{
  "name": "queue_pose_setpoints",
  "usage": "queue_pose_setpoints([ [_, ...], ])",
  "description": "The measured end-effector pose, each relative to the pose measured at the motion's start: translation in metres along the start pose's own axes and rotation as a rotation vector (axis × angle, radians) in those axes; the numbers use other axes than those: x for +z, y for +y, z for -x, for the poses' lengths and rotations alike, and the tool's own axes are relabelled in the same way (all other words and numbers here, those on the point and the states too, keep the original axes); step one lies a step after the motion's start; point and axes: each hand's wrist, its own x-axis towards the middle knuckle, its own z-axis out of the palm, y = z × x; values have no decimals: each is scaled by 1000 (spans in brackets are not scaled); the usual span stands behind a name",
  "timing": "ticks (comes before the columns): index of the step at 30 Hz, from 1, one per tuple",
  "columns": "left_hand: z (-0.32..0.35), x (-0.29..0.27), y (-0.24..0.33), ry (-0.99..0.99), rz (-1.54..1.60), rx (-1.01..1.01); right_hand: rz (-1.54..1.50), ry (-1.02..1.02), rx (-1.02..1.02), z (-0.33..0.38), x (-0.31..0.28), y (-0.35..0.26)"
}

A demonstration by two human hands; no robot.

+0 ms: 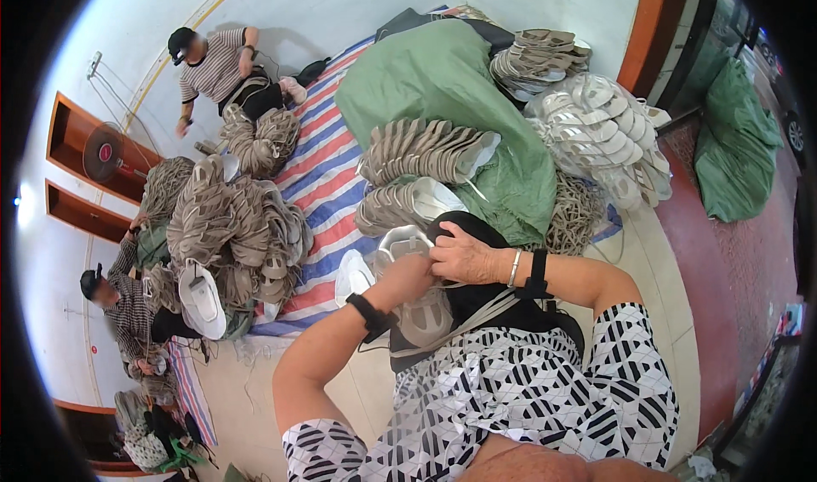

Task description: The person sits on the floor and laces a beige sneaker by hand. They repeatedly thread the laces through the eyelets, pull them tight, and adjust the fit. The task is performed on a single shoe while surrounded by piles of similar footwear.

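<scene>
Where hands (404, 279) (459, 255) meet, shoe upper (425, 319), lengthwise bodyward

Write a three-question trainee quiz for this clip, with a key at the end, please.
1. True or false: the left hand and the right hand are close together at a beige shoe upper.
2. Which hand's wrist bears the silver bracelet? A: left; B: right; C: both.
3. Fill in the missing colour: the ground sheet is striped red, white and ____.

Key: 1. True. 2. B. 3. Blue.
</scene>
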Motion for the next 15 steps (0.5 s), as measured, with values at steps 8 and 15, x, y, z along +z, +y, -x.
queue_pose_setpoints([
  [8, 31, 0, -10, 282, 547, -110, -196, -64, 86, 4, -12, 0],
  [15, 68, -15, 5, 597, 606, -153, -1179, -381, 630, -47, -26, -44],
])
